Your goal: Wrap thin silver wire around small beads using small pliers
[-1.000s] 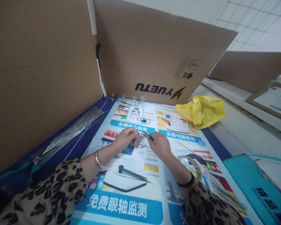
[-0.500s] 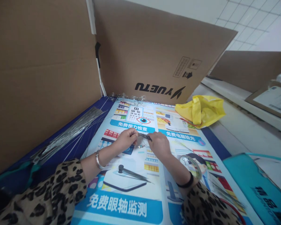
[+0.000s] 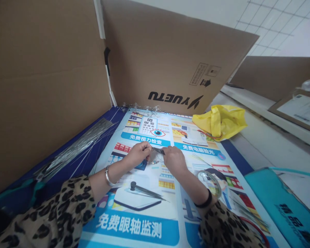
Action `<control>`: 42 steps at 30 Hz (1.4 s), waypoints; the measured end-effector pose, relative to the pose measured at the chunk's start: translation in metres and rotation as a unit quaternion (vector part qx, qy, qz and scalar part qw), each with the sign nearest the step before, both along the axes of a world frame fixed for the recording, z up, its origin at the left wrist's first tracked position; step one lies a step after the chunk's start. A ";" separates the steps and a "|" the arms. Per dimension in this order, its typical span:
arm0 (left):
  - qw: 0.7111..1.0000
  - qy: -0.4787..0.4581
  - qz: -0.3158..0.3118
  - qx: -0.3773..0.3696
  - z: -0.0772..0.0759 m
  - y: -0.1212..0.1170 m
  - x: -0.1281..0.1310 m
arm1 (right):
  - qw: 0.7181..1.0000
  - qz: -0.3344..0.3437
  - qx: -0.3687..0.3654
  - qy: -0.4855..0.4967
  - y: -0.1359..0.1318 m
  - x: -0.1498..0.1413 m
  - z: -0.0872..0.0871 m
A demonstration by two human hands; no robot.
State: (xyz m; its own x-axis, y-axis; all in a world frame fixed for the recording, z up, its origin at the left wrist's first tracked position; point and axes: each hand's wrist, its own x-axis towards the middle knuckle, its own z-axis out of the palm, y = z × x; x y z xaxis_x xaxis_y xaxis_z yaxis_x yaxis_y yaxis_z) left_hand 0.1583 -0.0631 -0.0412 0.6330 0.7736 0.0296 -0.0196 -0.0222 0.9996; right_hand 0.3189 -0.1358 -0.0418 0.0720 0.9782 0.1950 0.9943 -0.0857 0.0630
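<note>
My left hand [image 3: 138, 154] is closed in a pinch on a small wire piece with clear beads [image 3: 155, 160] above the printed poster [image 3: 144, 193]. My right hand [image 3: 173, 159] is closed around small dark pliers [image 3: 158, 150], whose tip points left and meets the left fingertips. Both hands hover close together over the poster's middle. Leopard-print sleeves cover both forearms, with a silver bangle on the left wrist and a black band on the right.
A bundle of thin silver wires [image 3: 77, 146] lies at the left on blue cloth. Cardboard walls [image 3: 170, 58] stand behind and left. A yellow plastic bag [image 3: 219, 122] sits at the right, clear beads [image 3: 142, 108] by the back wall, a round clear dish [image 3: 209, 181] beside my right wrist, a teal bag [image 3: 286, 206] further right.
The pliers' tip has swung left toward the left fingertips and the right hand has closed the small gap. The view has shifted slightly.
</note>
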 end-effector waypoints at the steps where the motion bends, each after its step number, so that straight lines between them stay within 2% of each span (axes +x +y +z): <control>1: 1.000 -0.003 0.000 -0.004 0.000 0.000 0.000 | 1.000 0.000 0.001 0.004 0.000 0.000 0.000; 9: 0.995 -0.049 0.034 -0.078 0.004 0.000 0.000 | 0.995 0.001 0.042 0.088 0.000 0.003 -0.003; 12: 0.988 -0.075 0.057 -0.120 0.004 0.005 -0.001 | 0.987 -0.004 0.078 0.142 0.001 0.006 -0.004; 16: 0.979 -0.114 0.047 -0.165 -0.001 0.009 -0.003 | 0.970 0.009 0.113 0.214 0.001 0.006 -0.003; 18: 0.974 -0.131 0.039 -0.178 -0.003 0.009 -0.003 | 0.959 0.029 0.116 0.259 0.000 0.005 -0.002; 23: 0.965 -0.159 0.033 -0.204 -0.004 0.009 -0.003 | 0.904 0.086 0.128 0.400 -0.002 0.000 0.002; 30: 0.956 -0.158 0.010 -0.248 -0.001 0.007 -0.002 | 0.900 0.104 0.164 0.390 -0.001 0.000 0.001; 34: 0.952 -0.133 -0.028 -0.274 0.001 0.004 -0.002 | 0.898 0.063 0.183 0.395 0.000 0.001 0.000; 38: 0.952 -0.100 -0.064 -0.282 0.005 0.001 -0.003 | 0.880 0.018 0.193 0.434 0.001 0.003 -0.002; 42: 0.955 -0.079 -0.072 -0.275 0.006 0.000 -0.003 | 0.867 0.055 0.166 0.467 0.001 0.002 -0.002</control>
